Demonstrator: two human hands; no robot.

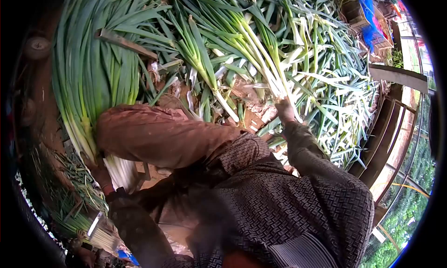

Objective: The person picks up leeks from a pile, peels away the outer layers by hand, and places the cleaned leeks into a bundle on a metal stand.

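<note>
The right hand [285, 111] is closed around the white ends of a few leeks [266, 65], their green tops stretching away from the body. The left hand [100, 174] is at the pale stems of a thick leek pile [95, 67], though I cannot tell whether its fingers grip any. A bent knee [118, 130] lies against that pile, and loose leaves [335, 88] cover the ground beyond the right hand.
</note>
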